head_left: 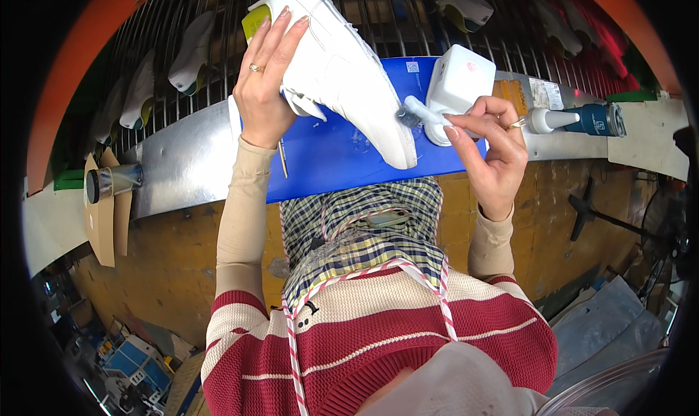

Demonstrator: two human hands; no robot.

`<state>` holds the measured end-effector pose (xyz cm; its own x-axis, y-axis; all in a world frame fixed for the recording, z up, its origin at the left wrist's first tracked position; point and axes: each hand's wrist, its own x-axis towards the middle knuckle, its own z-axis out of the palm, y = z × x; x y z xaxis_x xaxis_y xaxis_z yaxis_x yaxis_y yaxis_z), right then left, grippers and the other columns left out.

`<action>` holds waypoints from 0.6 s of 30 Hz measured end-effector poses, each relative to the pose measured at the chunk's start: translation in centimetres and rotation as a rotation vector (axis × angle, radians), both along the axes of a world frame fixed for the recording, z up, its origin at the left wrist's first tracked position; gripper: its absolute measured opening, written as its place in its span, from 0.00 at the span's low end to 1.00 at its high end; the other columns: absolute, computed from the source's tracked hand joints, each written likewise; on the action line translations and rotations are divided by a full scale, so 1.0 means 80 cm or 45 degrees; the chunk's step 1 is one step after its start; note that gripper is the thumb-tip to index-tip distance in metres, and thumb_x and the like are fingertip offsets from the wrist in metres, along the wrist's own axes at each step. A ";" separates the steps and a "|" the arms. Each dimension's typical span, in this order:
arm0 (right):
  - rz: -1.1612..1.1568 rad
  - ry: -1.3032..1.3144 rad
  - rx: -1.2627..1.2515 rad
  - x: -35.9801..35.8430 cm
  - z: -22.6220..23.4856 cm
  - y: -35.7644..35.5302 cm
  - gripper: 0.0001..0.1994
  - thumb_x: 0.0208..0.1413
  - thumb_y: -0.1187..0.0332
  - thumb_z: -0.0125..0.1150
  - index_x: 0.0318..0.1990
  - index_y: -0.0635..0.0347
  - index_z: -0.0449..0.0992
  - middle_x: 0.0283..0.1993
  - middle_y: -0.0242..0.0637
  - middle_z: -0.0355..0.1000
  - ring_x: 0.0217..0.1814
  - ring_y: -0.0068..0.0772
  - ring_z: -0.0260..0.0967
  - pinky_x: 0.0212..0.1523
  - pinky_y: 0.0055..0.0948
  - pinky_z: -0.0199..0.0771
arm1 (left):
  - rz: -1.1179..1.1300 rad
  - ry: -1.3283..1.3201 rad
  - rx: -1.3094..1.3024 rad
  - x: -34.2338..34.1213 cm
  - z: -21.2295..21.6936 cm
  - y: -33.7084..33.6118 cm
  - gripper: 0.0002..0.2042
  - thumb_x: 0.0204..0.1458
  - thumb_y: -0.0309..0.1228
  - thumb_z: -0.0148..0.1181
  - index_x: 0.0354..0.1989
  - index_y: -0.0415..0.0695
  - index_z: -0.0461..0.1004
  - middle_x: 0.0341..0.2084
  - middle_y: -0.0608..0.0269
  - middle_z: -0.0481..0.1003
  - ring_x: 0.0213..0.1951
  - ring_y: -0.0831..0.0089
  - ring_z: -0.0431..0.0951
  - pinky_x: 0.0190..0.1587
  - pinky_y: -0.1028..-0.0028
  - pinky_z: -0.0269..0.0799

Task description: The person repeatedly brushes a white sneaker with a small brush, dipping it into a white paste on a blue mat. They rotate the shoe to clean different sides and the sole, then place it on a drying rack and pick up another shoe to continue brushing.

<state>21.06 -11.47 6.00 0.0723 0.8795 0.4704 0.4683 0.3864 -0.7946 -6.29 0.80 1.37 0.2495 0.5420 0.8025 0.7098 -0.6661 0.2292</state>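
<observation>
My left hand (263,88) is closed round the heel end of a white sneaker (338,70). The shoe slants over a blue board (320,172), its toe toward me and a yellow-green patch at its heel. Between thumb and fingers, my right hand (495,143) pinches a small brush (419,112) with dark bristles and a pale head. Its bristles are close beside the shoe's toe; whether they touch it I cannot tell. Behind the brush is a white square bottle (460,77), its neck partly hidden by the brush and fingers. A thin stick (283,159) lies on the board.
White shoes (191,54) rest on a barred rack (397,12) beyond the metal ledge (186,165). A white nozzle bottle (550,119) and a dark blue can (603,119) lie at the right. A clear jar (116,181) with a black lid is at the left.
</observation>
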 end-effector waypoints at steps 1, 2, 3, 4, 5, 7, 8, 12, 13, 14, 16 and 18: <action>-0.005 -0.029 0.015 -0.001 0.002 0.003 0.09 0.45 0.78 0.73 0.37 0.63 0.85 0.40 0.33 0.67 0.35 0.21 0.69 0.33 0.20 0.70 | 0.006 -0.001 -0.016 -0.001 0.001 -0.003 0.31 0.43 0.22 0.66 0.60 0.56 0.74 0.60 0.63 0.73 0.61 0.55 0.72 0.62 0.63 0.69; -0.011 -0.058 0.031 -0.002 0.003 0.005 0.09 0.45 0.78 0.73 0.37 0.63 0.85 0.40 0.33 0.66 0.35 0.21 0.69 0.33 0.20 0.70 | 0.003 0.007 -0.003 -0.002 0.003 -0.005 0.30 0.44 0.22 0.66 0.60 0.56 0.74 0.60 0.63 0.73 0.61 0.55 0.72 0.62 0.63 0.70; -0.015 -0.073 0.046 -0.003 0.004 0.007 0.10 0.45 0.78 0.74 0.37 0.63 0.85 0.40 0.33 0.66 0.35 0.21 0.69 0.33 0.20 0.70 | 0.004 0.012 -0.001 -0.002 0.004 -0.006 0.30 0.44 0.22 0.65 0.60 0.56 0.74 0.60 0.63 0.73 0.61 0.55 0.72 0.61 0.63 0.70; -0.019 -0.087 0.062 -0.004 0.005 0.009 0.10 0.45 0.78 0.74 0.37 0.63 0.85 0.40 0.33 0.66 0.35 0.22 0.68 0.33 0.21 0.69 | 0.006 0.017 0.002 -0.003 0.005 -0.008 0.30 0.44 0.21 0.65 0.60 0.56 0.75 0.60 0.63 0.73 0.61 0.55 0.72 0.61 0.64 0.70; -0.022 -0.098 0.078 -0.005 0.006 0.012 0.10 0.45 0.78 0.74 0.37 0.63 0.85 0.40 0.33 0.66 0.35 0.22 0.68 0.32 0.21 0.69 | 0.010 0.021 0.004 -0.004 0.007 -0.009 0.30 0.44 0.21 0.65 0.59 0.56 0.75 0.59 0.63 0.73 0.61 0.55 0.72 0.61 0.64 0.70; -0.024 -0.124 0.108 -0.007 0.007 0.016 0.10 0.45 0.78 0.74 0.37 0.63 0.85 0.40 0.34 0.66 0.35 0.22 0.68 0.33 0.21 0.69 | 0.022 0.030 -0.004 -0.005 0.008 -0.012 0.29 0.44 0.20 0.64 0.59 0.56 0.75 0.59 0.63 0.74 0.61 0.55 0.72 0.61 0.64 0.70; -0.021 -0.133 0.123 -0.007 0.007 0.019 0.10 0.45 0.78 0.74 0.37 0.63 0.85 0.40 0.34 0.66 0.35 0.23 0.68 0.33 0.21 0.69 | 0.016 0.031 0.006 -0.005 0.009 -0.013 0.29 0.44 0.20 0.64 0.59 0.56 0.75 0.59 0.63 0.74 0.61 0.55 0.72 0.61 0.64 0.70; -0.013 -0.211 0.209 -0.008 0.010 0.027 0.10 0.45 0.77 0.74 0.37 0.63 0.85 0.40 0.34 0.66 0.35 0.23 0.68 0.33 0.22 0.69 | 0.017 0.045 0.004 -0.007 0.011 -0.017 0.28 0.45 0.21 0.64 0.59 0.56 0.76 0.59 0.64 0.74 0.61 0.55 0.72 0.62 0.64 0.70; -0.009 -0.226 0.222 -0.009 0.011 0.029 0.10 0.45 0.77 0.74 0.37 0.63 0.84 0.40 0.34 0.65 0.35 0.23 0.68 0.33 0.22 0.69 | 0.016 0.051 0.003 -0.008 0.012 -0.018 0.28 0.46 0.22 0.64 0.59 0.56 0.76 0.59 0.64 0.74 0.61 0.56 0.72 0.62 0.64 0.70; -0.005 -0.241 0.235 -0.009 0.012 0.030 0.10 0.45 0.77 0.74 0.37 0.63 0.84 0.40 0.34 0.65 0.34 0.23 0.68 0.33 0.22 0.69 | 0.012 0.050 0.003 -0.007 0.013 -0.019 0.28 0.46 0.22 0.64 0.59 0.57 0.76 0.59 0.64 0.74 0.61 0.56 0.72 0.62 0.64 0.70; -0.010 -0.254 0.236 -0.010 0.014 0.033 0.10 0.45 0.77 0.74 0.38 0.64 0.84 0.40 0.35 0.65 0.33 0.23 0.68 0.33 0.21 0.69 | 0.006 0.047 -0.005 -0.007 0.015 -0.021 0.27 0.46 0.24 0.65 0.58 0.57 0.76 0.59 0.64 0.74 0.61 0.56 0.72 0.63 0.64 0.70; -0.004 -0.278 0.249 -0.009 0.016 0.036 0.10 0.44 0.78 0.74 0.37 0.64 0.84 0.40 0.35 0.65 0.32 0.22 0.69 0.33 0.21 0.70 | 0.001 0.047 -0.003 -0.006 0.017 -0.023 0.27 0.46 0.25 0.66 0.58 0.57 0.76 0.59 0.64 0.74 0.61 0.57 0.72 0.63 0.64 0.70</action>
